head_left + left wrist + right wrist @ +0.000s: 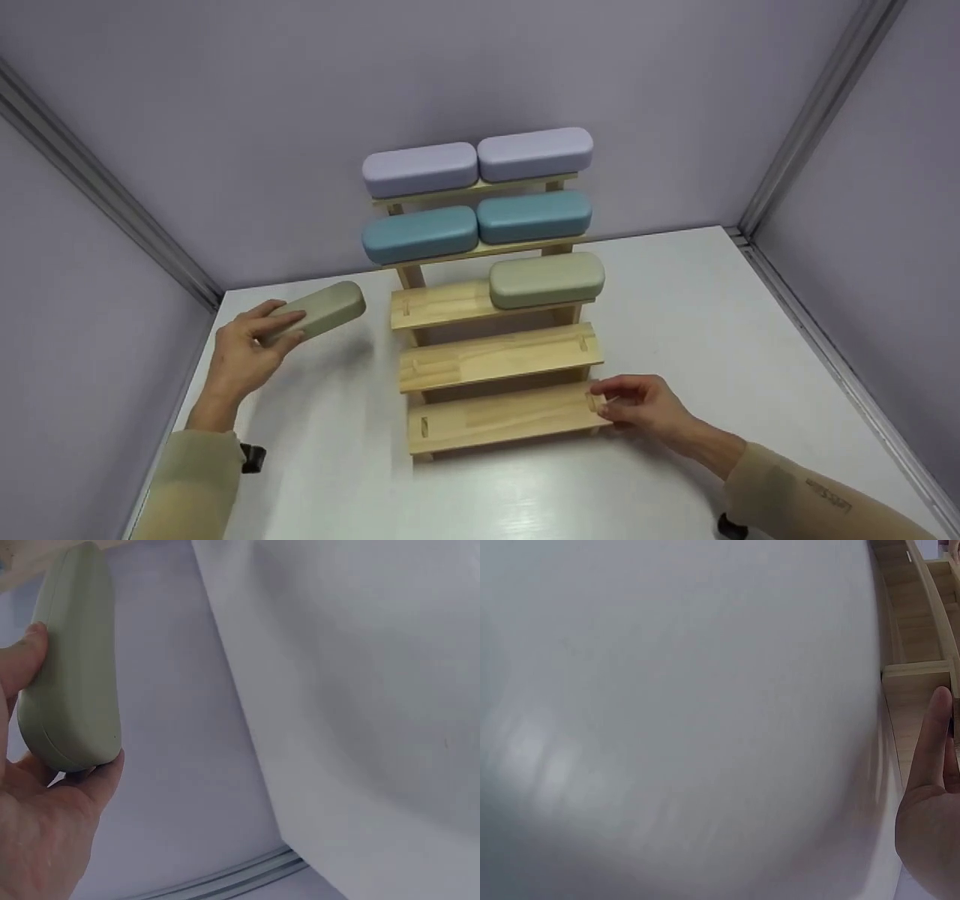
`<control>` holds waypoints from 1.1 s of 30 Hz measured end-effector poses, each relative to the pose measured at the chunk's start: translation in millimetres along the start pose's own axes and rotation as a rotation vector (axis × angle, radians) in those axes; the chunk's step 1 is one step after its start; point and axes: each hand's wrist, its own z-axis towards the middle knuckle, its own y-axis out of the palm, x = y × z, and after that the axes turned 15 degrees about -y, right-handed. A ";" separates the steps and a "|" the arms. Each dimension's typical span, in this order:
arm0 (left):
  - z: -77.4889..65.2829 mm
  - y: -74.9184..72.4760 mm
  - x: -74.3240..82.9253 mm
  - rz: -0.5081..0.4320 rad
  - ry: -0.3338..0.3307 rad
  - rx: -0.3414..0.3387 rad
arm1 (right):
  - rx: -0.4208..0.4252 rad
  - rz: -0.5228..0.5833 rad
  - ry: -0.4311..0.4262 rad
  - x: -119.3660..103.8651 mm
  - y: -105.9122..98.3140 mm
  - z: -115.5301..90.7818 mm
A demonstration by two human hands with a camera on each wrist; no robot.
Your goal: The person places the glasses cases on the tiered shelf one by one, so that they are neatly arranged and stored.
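Observation:
My left hand (244, 349) grips one end of a pale green glasses case (326, 309), held in the air left of a stepped wooden display rack (499, 354). A seam line runs along the case in the left wrist view, with the thumb on one side and fingers behind its lower end. At the right end of the rack's lowest shelf, my right hand (649, 409) pinches the wood between thumb and fingers. The right wrist view has the thumb (935, 727) against the shelf's edge. A second pale green case (547, 280) lies on the right half of the middle shelf.
Two lilac cases (420, 169) lie side by side on the top shelf. Below them, two teal cases (534, 216) fill the second shelf. The rack stands on a white table (675, 315) against a lilac back wall (300, 150), with side panels left and right.

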 end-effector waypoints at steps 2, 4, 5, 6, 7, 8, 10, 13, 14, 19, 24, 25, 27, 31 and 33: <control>-4.4 -4.4 9.5 -0.032 0.031 0.005 | 0.002 0.017 0.012 -0.1 -0.7 -1.1; -8.6 -5.8 19.0 -0.074 0.074 0.016 | 0.003 0.036 0.019 0.0 -1.5 -2.2; -10.8 -5.5 23.8 -0.095 0.099 0.020 | 0.000 0.045 0.022 0.1 -1.9 -2.6; -13.0 -4.7 28.7 -0.109 0.125 0.025 | 0.000 0.054 0.023 0.2 -2.2 -2.9; -15.3 -3.5 33.3 -0.119 0.152 0.028 | -0.001 0.059 0.024 0.2 -2.2 -3.2; -17.5 -1.8 37.9 -0.124 0.178 0.031 | -0.001 0.058 0.022 0.2 -2.0 -3.3; -20.9 2.4 46.3 -0.134 0.222 0.028 | -0.001 0.052 0.022 0.4 -1.5 -3.3; -23.8 10.7 56.5 -0.141 0.271 0.014 | -0.001 0.044 0.023 0.4 -0.1 -3.1; -24.0 13.8 59.4 -0.144 0.280 0.008 | -0.002 0.044 0.023 0.4 0.0 -3.1; -21.3 30.8 72.9 -0.129 0.295 -0.023 | -0.007 0.051 0.017 -0.2 -1.2 -3.6; -12.3 51.0 88.0 -0.098 0.299 -0.064 | -0.005 0.057 0.005 -0.8 -2.2 -3.9; -11.0 55.2 91.0 -0.095 0.305 -0.069 | -0.005 0.056 0.005 -0.9 -2.0 -3.8; -8.9 63.4 96.4 -0.100 0.325 -0.077 | -0.006 0.058 0.002 -0.6 -1.4 -3.3; -6.2 78.1 104.2 -0.129 0.382 -0.085 | -0.011 0.061 -0.008 -0.8 -1.0 -2.5; -4.9 84.0 106.7 -0.149 0.395 -0.090 | -0.015 0.060 -0.014 -1.3 -1.0 -2.2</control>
